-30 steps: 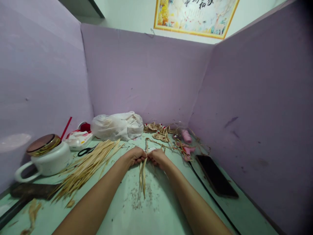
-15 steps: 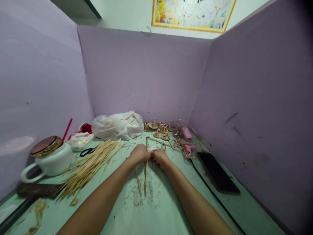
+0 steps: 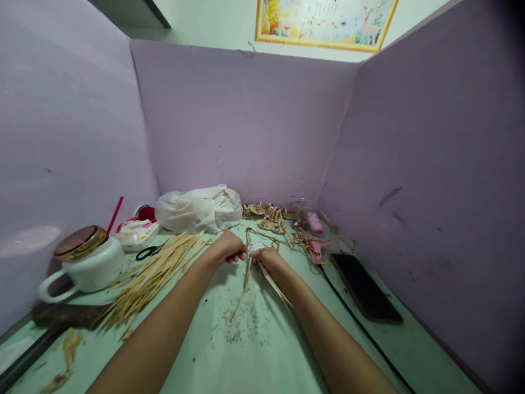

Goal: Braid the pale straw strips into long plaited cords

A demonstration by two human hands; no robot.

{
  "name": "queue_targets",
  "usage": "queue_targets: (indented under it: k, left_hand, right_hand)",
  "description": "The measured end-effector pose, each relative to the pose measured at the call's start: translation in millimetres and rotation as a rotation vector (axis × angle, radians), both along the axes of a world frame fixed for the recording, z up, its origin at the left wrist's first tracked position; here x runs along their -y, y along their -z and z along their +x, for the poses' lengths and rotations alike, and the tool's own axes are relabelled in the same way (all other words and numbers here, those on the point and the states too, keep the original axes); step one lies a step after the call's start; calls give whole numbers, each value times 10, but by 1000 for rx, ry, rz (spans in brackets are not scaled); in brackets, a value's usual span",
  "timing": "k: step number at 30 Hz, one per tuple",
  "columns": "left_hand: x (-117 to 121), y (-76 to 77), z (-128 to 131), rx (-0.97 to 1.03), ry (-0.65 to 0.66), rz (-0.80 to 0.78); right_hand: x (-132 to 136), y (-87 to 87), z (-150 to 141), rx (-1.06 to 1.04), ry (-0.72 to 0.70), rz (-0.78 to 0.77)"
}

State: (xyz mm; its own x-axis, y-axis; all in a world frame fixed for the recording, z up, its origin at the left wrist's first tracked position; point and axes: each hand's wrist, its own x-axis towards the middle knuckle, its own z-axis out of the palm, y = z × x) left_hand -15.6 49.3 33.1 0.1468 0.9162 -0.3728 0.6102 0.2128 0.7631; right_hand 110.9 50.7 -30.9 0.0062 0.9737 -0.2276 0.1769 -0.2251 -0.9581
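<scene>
My right hand (image 3: 271,261) is closed on flat straw strands (image 3: 276,284), whose loose ends trail down to the right beside my wrist. My left hand (image 3: 230,247) hangs a little to the left, apart from the strands, with its fingers curled; whether anything is pinched in them I cannot make out. Between the hands a twisted straw cord (image 3: 248,239) runs up the tabletop, and a thin loose strand (image 3: 243,298) dangles below it. A small white piece (image 3: 256,247) lies partly hidden behind my right hand.
Left lie a straw bundle (image 3: 151,279), scissors (image 3: 150,251), a white mug (image 3: 98,268) with a lid and a hammer (image 3: 61,316). Behind are a plastic bag (image 3: 200,209) and woven straw pieces (image 3: 271,225). Right: pink thread spool (image 3: 314,223), pink glue gun (image 3: 316,247), phone (image 3: 365,287), black cable (image 3: 356,323).
My left hand has let go of the work and moved up and left, away from my right hand. The strands in my right hand now slant down to the right.
</scene>
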Motion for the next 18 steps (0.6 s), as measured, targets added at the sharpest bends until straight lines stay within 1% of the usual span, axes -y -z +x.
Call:
queue_targets:
  k: [1, 3, 4, 7, 9, 11, 15, 18]
  left_hand:
    - [-44, 8, -39, 89, -80, -43]
    - [-92, 64, -56, 223, -163, -133]
    - [-98, 104, -38, 265, -161, -178]
    - [-83, 212, 63, 329, -102, -277]
    - [-78, 256, 114, 341, -81, -314]
    - [-86, 285, 128, 324, -93, -311]
    - [-112, 342, 124, 242, -128, -238]
    - [-109, 389, 160, 87, -143, -86]
  right_hand:
    - [0, 0, 1, -10, -9, -9]
    - [13, -14, -3, -48, -21, -28]
    - [24, -25, -7, -81, -30, -35]
    - [60, -63, -7, -188, -79, -48]
    - [70, -79, 9, -192, -117, -46]
    - [59, -83, 35, -94, -150, -13]
    - [15, -70, 71, 251, -213, 156]
    - [39, -90, 61, 582, -239, 353]
